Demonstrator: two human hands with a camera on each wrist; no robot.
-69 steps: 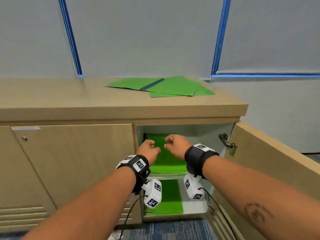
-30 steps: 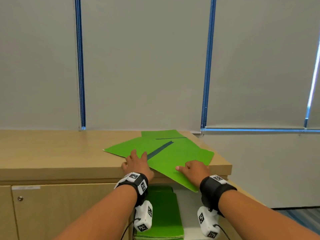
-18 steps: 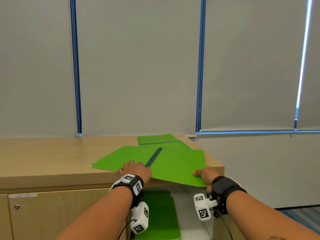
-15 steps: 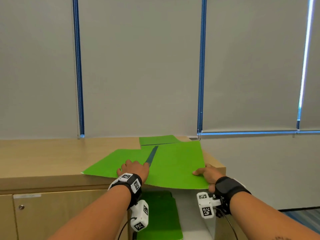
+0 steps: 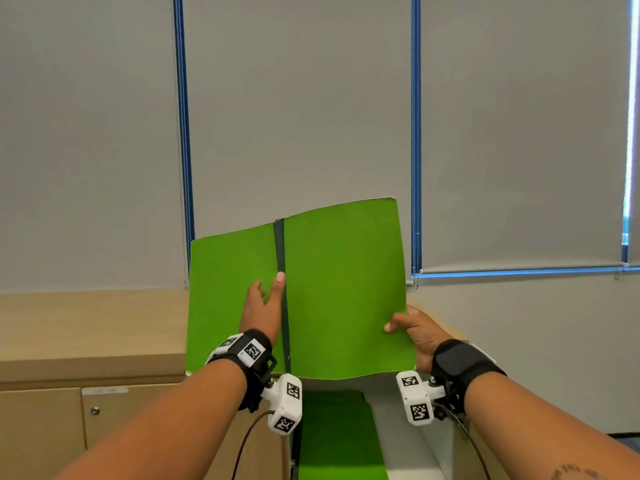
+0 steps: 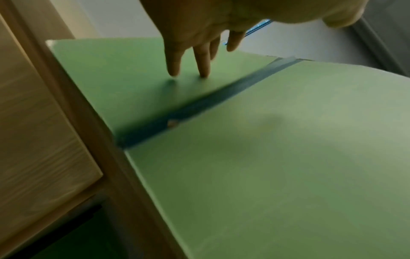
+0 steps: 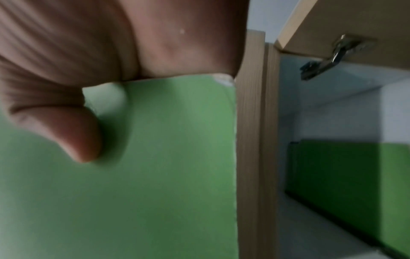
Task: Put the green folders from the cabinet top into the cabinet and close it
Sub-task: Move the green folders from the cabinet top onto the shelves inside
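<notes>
An opened green folder with a dark spine is raised and tilted up over the front edge of the wooden cabinet top. My left hand lies flat on it just left of the spine, and its straight fingers touch the sheet. My right hand pinches the folder's right edge, thumb on the near face. More green folders lie stacked inside the open cabinet below. The raised folder hides whatever lies behind it on the cabinet top.
The cabinet door stands open at the right on its metal hinge. A closed door with a small knob is at the left. Grey window blinds with blue cords rise behind the cabinet.
The folder lay flat on the cabinet top and was slid toward the front edge. Now both hands have raised it, with its far edge tilted up.
</notes>
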